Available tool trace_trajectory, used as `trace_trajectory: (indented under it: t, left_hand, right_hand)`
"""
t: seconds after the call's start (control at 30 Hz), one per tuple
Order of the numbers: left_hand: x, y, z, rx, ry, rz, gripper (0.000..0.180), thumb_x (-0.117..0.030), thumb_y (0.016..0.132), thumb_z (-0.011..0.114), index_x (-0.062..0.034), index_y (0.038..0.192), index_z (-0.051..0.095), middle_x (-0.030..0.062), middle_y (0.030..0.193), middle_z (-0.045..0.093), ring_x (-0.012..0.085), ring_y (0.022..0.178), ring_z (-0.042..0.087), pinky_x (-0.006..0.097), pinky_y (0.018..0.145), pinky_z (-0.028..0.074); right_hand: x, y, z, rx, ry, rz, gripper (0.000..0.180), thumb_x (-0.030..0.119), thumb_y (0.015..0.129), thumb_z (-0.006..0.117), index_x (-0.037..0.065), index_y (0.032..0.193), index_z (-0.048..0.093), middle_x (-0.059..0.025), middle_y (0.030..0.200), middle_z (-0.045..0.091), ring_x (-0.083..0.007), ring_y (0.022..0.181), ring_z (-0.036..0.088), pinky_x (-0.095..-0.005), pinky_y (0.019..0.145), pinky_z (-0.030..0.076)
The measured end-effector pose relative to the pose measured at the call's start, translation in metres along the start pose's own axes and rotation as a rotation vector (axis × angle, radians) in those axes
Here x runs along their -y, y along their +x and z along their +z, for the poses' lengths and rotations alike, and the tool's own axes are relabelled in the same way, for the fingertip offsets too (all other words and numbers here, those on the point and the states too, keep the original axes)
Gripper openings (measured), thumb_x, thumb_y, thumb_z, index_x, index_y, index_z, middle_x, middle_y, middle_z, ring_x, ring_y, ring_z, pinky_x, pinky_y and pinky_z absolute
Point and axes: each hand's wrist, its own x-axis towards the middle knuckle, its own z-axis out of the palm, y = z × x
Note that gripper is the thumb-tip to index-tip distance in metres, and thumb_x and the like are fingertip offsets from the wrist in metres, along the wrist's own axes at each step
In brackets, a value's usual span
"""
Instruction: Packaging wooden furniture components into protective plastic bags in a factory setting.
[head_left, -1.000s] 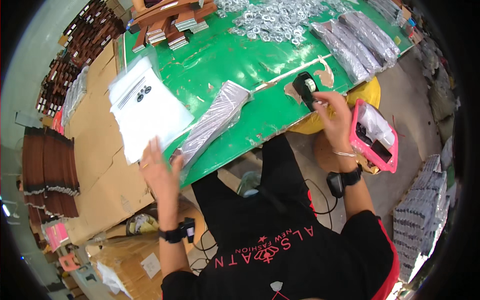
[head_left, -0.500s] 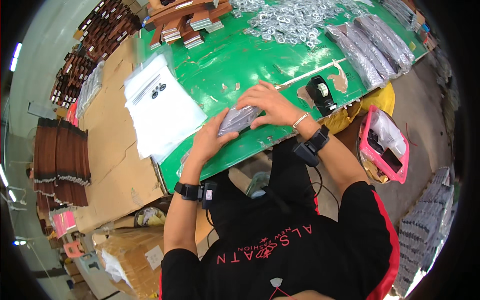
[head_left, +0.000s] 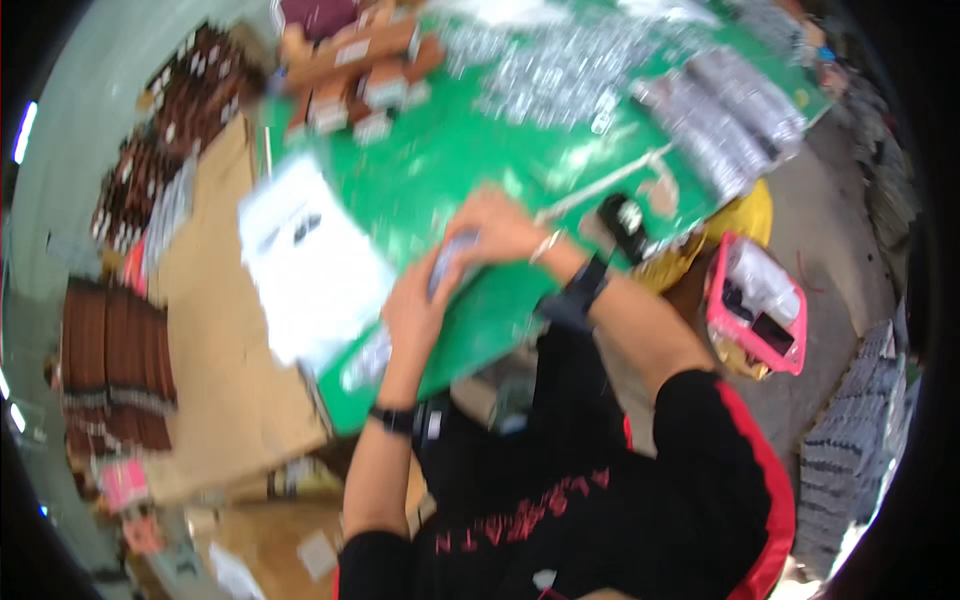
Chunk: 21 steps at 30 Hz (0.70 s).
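Both my hands are around a grey bundle in clear plastic wrap [head_left: 455, 262], low over the near part of the green table [head_left: 480, 345]. My left hand [head_left: 413, 298] is closed against its near left end. Curled over the far right end is my right hand [head_left: 492, 228], which covers much of the bundle. Motion blurs the fingers of both hands. Clear plastic [head_left: 368, 362] lies by my left wrist at the table edge. To the left of my hands is a stack of white plastic bags [head_left: 325, 285] with dark printed marks.
A black tape dispenser [head_left: 624, 225] stands at the right table edge, above a pink basket [head_left: 715, 300]. Farther off are wrapped grey bundles [head_left: 735, 120], a heap of small clear-plastic packets [head_left: 570, 75] and brown bars [head_left: 350, 65]. Cardboard [head_left: 215, 380] covers the left surface. Another person's blurred hand [head_left: 294, 45] shows far left.
My hands and the wrapped bundle have shifted slightly left, and the bundle is now tilted more steeply and covered more by my fingers. The whole view has swung and blurred.
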Motion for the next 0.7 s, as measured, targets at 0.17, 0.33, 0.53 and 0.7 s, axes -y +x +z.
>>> trace_trajectory:
  t: [0.17, 0.33, 0.53, 0.7]
  left_hand:
    - [0.034, -0.001, 0.004, 0.161, -0.156, -0.193, 0.050, -0.045, 0.091, 0.064, -0.0212, 0.135, 0.063, 0.0180, 0.111, 0.072, 0.0341, 0.100, 0.070, 0.041, 0.087, 0.052]
    - [0.028, -0.006, -0.006, 0.154, -0.241, -0.167, 0.047, -0.041, 0.092, 0.064, -0.0142, 0.130, 0.066, 0.0178, 0.105, 0.073, 0.0310, 0.096, 0.070, 0.039, 0.086, 0.051]
    - [0.021, 0.009, 0.023, 0.103, -0.071, -0.057, 0.045, -0.042, 0.097, 0.056, -0.0094, 0.127, 0.065, 0.0219, 0.103, 0.071, 0.0387, 0.093, 0.068, 0.044, 0.082, 0.051]
    - [0.002, 0.003, 0.024, 0.062, 0.025, 0.041, 0.049, -0.040, 0.103, 0.047, -0.0083, 0.139, 0.055, 0.0262, 0.107, 0.068, 0.0437, 0.095, 0.066, 0.048, 0.079, 0.051]
  right_hand:
    - [0.018, -0.019, 0.010, -0.148, -0.054, -0.057, 0.044, 0.044, 0.079, 0.078, 0.017, 0.114, 0.071, -0.0055, 0.112, 0.069, -0.0256, 0.115, 0.060, -0.0481, 0.111, 0.033]
    - [0.028, -0.126, -0.060, -0.717, -0.150, 0.285, 0.040, 0.024, 0.078, 0.081, 0.010, 0.113, 0.067, -0.0101, 0.112, 0.066, -0.0312, 0.108, 0.060, -0.0410, 0.093, 0.048]
    - [-0.012, -0.214, -0.088, -0.651, -0.110, 0.522, 0.070, 0.019, 0.070, 0.086, 0.007, 0.131, 0.054, -0.0120, 0.113, 0.059, -0.0276, 0.101, 0.060, -0.0376, 0.093, 0.049]
    - [-0.016, -0.208, -0.082, -0.651, -0.109, 0.507, 0.069, 0.029, 0.070, 0.086, 0.010, 0.129, 0.053, -0.0072, 0.100, 0.062, -0.0274, 0.098, 0.061, -0.0399, 0.087, 0.046]
